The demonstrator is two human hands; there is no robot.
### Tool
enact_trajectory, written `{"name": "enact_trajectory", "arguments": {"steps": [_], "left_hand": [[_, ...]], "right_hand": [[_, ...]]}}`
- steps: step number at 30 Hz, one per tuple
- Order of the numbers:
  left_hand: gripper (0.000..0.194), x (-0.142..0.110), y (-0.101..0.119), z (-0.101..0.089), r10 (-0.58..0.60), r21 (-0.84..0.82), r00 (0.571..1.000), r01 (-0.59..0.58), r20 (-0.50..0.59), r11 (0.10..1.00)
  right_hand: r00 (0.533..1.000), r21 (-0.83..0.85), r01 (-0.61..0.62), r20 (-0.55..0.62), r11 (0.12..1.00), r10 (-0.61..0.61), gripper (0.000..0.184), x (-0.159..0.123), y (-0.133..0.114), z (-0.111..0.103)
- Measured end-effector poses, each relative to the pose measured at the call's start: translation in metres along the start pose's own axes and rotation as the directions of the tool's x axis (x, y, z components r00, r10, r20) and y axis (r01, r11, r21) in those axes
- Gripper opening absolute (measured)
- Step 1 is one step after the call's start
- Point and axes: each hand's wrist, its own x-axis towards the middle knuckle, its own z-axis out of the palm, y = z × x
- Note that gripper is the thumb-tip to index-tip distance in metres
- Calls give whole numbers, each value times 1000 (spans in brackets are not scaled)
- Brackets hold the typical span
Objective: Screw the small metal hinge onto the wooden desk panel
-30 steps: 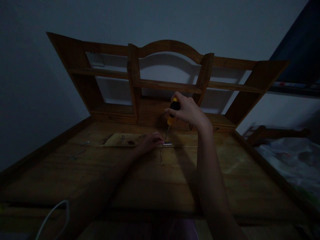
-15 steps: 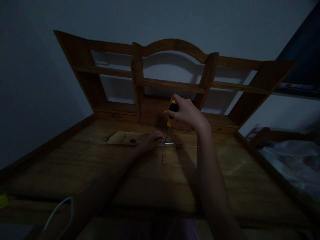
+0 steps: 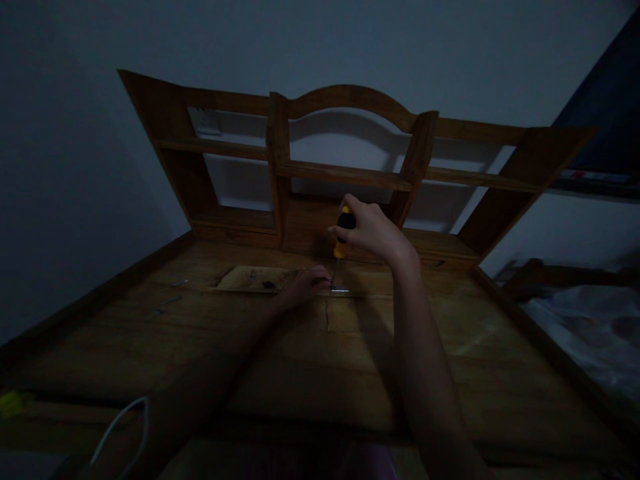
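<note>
My right hand (image 3: 373, 230) is closed around the handle of a yellow and black screwdriver (image 3: 341, 249), whose shaft points down. Its tip reaches a small shiny metal piece, perhaps a hinge (image 3: 341, 291), at the edge of a wooden strip (image 3: 245, 279). Against that strip rests my left hand (image 3: 311, 283), fingertips pressed together beside the screwdriver tip. Whatever those fingers pinch is too small and dark to make out. Below the metal piece, a small square wooden piece (image 3: 341, 315) lies on the wooden desktop (image 3: 280, 360).
Several thin metal pieces, maybe screws (image 3: 171, 299), lie on the desktop's left. A wooden shelf unit (image 3: 345, 175) stands along the back against the wall. Raised rims (image 3: 530, 333) edge the desktop. A white cord (image 3: 120, 420) loops at the lower left, near a yellow object (image 3: 11, 403).
The view has shifted slightly, so the scene sits a little lower. Both hands hold nearly the same positions, with the screwdriver still at the metal piece.
</note>
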Motion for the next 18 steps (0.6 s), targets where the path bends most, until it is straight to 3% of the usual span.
{"name": "enact_trajectory", "arguments": {"steps": [18], "left_hand": [[20, -1, 0, 1, 28, -10, 999, -28, -15, 1000]], "right_hand": [[1000, -21, 20, -13, 1000, -20, 26, -2, -3, -1]]}}
